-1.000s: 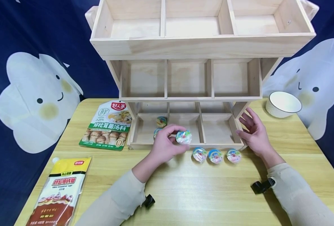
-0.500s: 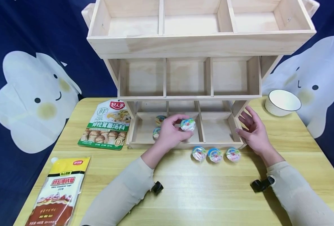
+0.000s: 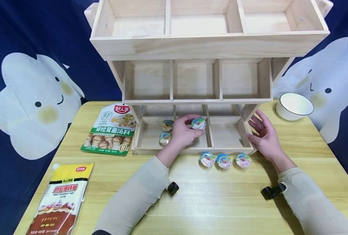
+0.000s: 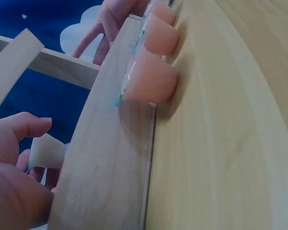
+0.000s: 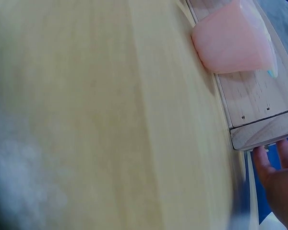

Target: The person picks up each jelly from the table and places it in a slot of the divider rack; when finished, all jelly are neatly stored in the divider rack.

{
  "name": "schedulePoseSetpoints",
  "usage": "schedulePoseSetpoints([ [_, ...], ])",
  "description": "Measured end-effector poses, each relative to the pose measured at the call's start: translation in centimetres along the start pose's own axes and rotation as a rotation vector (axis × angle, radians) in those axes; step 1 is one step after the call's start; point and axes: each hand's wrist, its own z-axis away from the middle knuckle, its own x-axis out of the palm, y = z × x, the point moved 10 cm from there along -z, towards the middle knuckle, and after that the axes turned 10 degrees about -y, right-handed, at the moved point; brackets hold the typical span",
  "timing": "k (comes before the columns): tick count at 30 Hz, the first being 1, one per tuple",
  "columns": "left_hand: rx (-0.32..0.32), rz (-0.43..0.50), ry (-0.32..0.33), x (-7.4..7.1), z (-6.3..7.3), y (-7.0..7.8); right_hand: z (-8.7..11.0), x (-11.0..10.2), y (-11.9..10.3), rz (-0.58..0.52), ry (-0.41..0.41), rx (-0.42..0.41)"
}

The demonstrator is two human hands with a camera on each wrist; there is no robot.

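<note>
My left hand (image 3: 183,133) pinches a small white jelly cup (image 3: 198,123) with a printed foil lid, over the middle compartment of the wooden rack's bottom tier (image 3: 231,133). In the left wrist view the cup's pale body (image 4: 48,152) shows between thumb and fingers, behind the tier's front board. Two more jelly cups, one yellowish (image 3: 167,125) and one whitish (image 3: 164,138), sit in the left compartment. Pink jelly cups (image 3: 224,161), three in a row, stand on the table along the front board. My right hand (image 3: 265,138) rests its loosely bent fingers against the tier's right side.
Two upper tiers (image 3: 209,45) of the rack overhang the bottom one. On the left lie a green-and-white soup packet (image 3: 110,130) and a yellow-topped sugar pouch (image 3: 62,195). A white bowl (image 3: 294,107) stands at the back right of the table (image 3: 215,202).
My left hand has carried the jelly cup forward and slightly right, from above the front board to over the middle compartment. The right hand stays against the rack's side.
</note>
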Motion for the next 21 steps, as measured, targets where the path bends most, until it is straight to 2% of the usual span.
schedulePoseSetpoints([
  [9,-0.102,-0.021,0.072,-0.4,-0.7,-1.9,0.0,0.0,0.0,0.009,-0.002,0.003],
  [21,-0.160,-0.020,0.018,0.4,-1.8,-3.2,0.0,0.0,0.0,0.002,0.001,-0.001],
])
